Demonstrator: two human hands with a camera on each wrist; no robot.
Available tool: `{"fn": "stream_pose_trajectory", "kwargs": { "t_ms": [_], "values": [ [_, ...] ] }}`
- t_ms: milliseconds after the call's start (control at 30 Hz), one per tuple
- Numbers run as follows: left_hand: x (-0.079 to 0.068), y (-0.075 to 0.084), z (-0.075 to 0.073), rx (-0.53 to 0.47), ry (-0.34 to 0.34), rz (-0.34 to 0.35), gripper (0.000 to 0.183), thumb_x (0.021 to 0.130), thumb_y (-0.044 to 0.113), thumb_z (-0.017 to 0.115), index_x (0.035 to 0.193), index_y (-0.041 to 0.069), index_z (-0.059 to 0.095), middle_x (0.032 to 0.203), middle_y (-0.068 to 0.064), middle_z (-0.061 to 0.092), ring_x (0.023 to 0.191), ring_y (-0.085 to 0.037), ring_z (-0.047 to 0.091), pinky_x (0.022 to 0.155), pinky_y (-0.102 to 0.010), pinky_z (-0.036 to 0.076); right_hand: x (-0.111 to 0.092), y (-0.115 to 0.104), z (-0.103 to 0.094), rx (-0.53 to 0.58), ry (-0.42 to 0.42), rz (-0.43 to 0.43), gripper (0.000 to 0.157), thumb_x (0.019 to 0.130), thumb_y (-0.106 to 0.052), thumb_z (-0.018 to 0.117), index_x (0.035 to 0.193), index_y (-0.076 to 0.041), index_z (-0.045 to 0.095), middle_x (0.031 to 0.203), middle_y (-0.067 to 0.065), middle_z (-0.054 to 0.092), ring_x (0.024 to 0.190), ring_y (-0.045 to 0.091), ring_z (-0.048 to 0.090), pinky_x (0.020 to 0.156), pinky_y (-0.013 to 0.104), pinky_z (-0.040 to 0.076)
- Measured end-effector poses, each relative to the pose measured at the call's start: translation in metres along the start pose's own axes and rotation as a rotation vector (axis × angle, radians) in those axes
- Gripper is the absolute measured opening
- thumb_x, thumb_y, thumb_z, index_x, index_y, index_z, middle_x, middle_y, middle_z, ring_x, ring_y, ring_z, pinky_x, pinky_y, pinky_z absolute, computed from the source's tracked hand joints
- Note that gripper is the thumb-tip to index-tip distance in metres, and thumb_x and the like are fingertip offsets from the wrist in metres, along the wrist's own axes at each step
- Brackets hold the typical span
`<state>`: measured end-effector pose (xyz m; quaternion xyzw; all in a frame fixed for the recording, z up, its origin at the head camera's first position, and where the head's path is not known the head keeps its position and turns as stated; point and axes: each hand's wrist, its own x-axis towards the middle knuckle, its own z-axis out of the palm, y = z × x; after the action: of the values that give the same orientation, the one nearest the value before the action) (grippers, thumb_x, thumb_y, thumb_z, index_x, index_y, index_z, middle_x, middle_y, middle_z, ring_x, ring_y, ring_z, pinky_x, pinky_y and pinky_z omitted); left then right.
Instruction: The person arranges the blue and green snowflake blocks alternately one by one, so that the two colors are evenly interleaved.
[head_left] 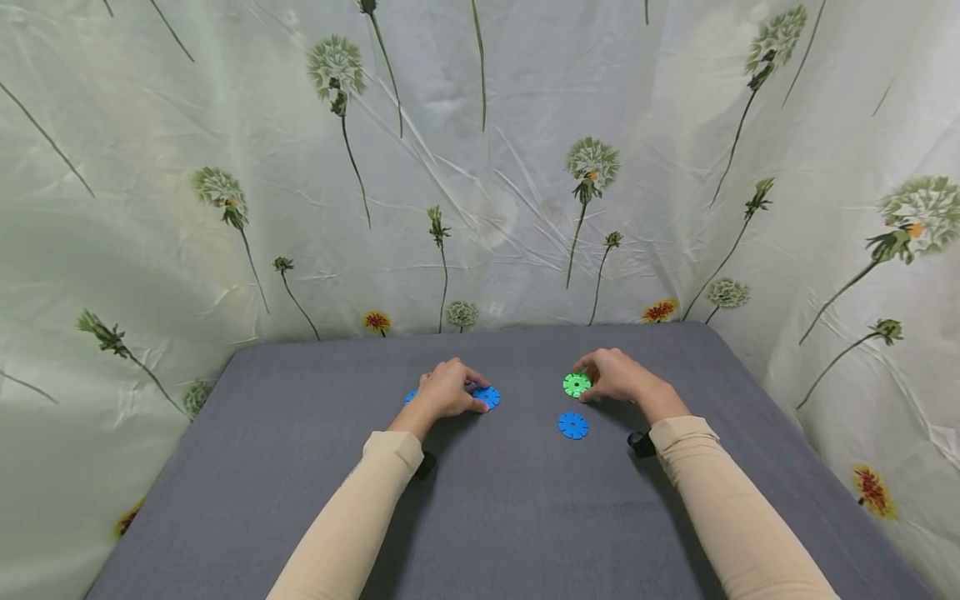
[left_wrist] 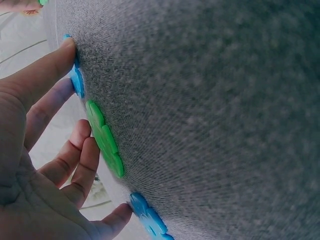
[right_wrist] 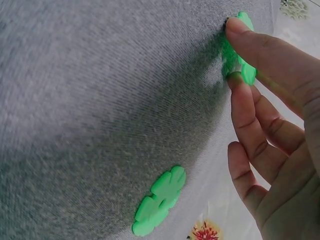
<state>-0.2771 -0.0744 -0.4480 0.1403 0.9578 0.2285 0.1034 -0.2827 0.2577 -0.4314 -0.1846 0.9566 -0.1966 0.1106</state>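
In the head view, the left hand [head_left: 447, 390] pinches a flat blue plastic disc with a notched rim [head_left: 491, 398], thumb and a finger at opposite edges. A partly covered blue disc [head_left: 410, 397] shows just beyond that hand's outer side. The right hand [head_left: 617, 375] grasps a flat green plastic disc with a notched rim [head_left: 569, 385] between thumb and fingers. A loose blue disc [head_left: 573, 426] lies between the hands, close to the right one and nearer the person. Both hands work over a grey cloth-covered table [head_left: 510, 517], their arms in beige sleeves [head_left: 738, 508]; beyond them hangs pale fabric printed with dandelions [head_left: 517, 250].

In the left wrist view, the left thumb and a finger meet the pinched blue disc. A middle green disc [left_wrist: 106, 141] lies on the cloth beside the bent middle fingers, and the partly covered blue disc is at the little fingertip.

In the right wrist view, the right thumb and a fingertip pinch the green disc, which stands tilted. A spare green disc [right_wrist: 154, 206] lies on the cloth, apart from the loosely bent other fingers.
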Motion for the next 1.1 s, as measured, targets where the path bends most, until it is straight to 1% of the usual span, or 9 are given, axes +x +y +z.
{"fn": "stream_pose_trajectory", "kwargs": {
  "t_ms": [167,333,467,633,733,833,1100],
  "values": [
    [-0.001,0.0,0.0,-0.008,0.0,0.002,0.033,0.088,0.035,0.091,0.12,0.032,0.084,0.136,-0.007,0.065,0.134,-0.034,0.058,0.115,-0.067,0.037,-0.001,-0.002,-0.003,-0.002,-0.018,-0.013,0.048,0.087,-0.015,0.091,0.129,0.001,0.075,0.099,0.008,0.08,0.086,0.015,0.071,0.083,0.041,0.059],
    [0.0,-0.001,0.0,-0.01,0.003,0.005,0.033,0.088,0.035,0.092,0.12,0.032,0.084,0.136,-0.007,0.065,0.134,-0.034,0.057,0.116,-0.067,0.037,-0.002,0.0,-0.003,-0.01,-0.017,-0.039,0.047,0.086,-0.015,0.091,0.127,0.002,0.074,0.093,0.006,0.077,0.082,0.014,0.068,0.077,0.038,0.058],
    [0.001,-0.002,0.001,-0.008,0.008,0.005,0.033,0.088,0.036,0.092,0.12,0.032,0.084,0.133,-0.006,0.066,0.131,-0.032,0.059,0.115,-0.066,0.037,-0.002,0.002,-0.001,-0.01,-0.001,-0.06,0.047,0.087,-0.02,0.09,0.125,0.001,0.074,0.091,0.005,0.075,0.08,0.013,0.066,0.075,0.037,0.056],
    [0.002,-0.003,0.002,-0.005,0.012,0.003,0.033,0.087,0.037,0.092,0.119,0.033,0.084,0.131,-0.005,0.066,0.128,-0.029,0.06,0.114,-0.066,0.038,0.0,0.001,0.0,0.022,0.048,-0.077,0.044,0.087,-0.024,0.087,0.123,-0.002,0.072,0.092,0.005,0.074,0.081,0.013,0.064,0.076,0.037,0.055],
    [0.002,-0.003,0.002,-0.006,0.009,-0.001,0.033,0.087,0.037,0.092,0.119,0.034,0.084,0.132,-0.005,0.066,0.13,-0.03,0.06,0.116,-0.066,0.037,0.002,-0.001,0.001,0.037,0.076,-0.088,0.043,0.087,-0.025,0.087,0.121,-0.004,0.072,0.092,0.005,0.073,0.08,0.013,0.063,0.076,0.036,0.054],
    [0.002,-0.003,0.003,-0.003,0.005,-0.002,0.034,0.087,0.037,0.092,0.12,0.034,0.084,0.133,-0.005,0.066,0.132,-0.031,0.059,0.116,-0.067,0.036,0.003,-0.004,0.003,0.047,0.086,-0.1,0.043,0.087,-0.025,0.088,0.12,-0.005,0.071,0.093,0.005,0.073,0.081,0.012,0.063,0.076,0.036,0.054],
    [0.002,-0.002,0.002,0.003,0.007,-0.001,0.034,0.087,0.037,0.092,0.12,0.033,0.084,0.135,-0.005,0.066,0.134,-0.032,0.058,0.115,-0.066,0.037,0.006,-0.018,0.009,0.069,0.073,-0.127,0.04,0.088,-0.024,0.087,0.121,-0.006,0.071,0.094,0.006,0.072,0.082,0.013,0.064,0.077,0.036,0.055]
  ]
}}
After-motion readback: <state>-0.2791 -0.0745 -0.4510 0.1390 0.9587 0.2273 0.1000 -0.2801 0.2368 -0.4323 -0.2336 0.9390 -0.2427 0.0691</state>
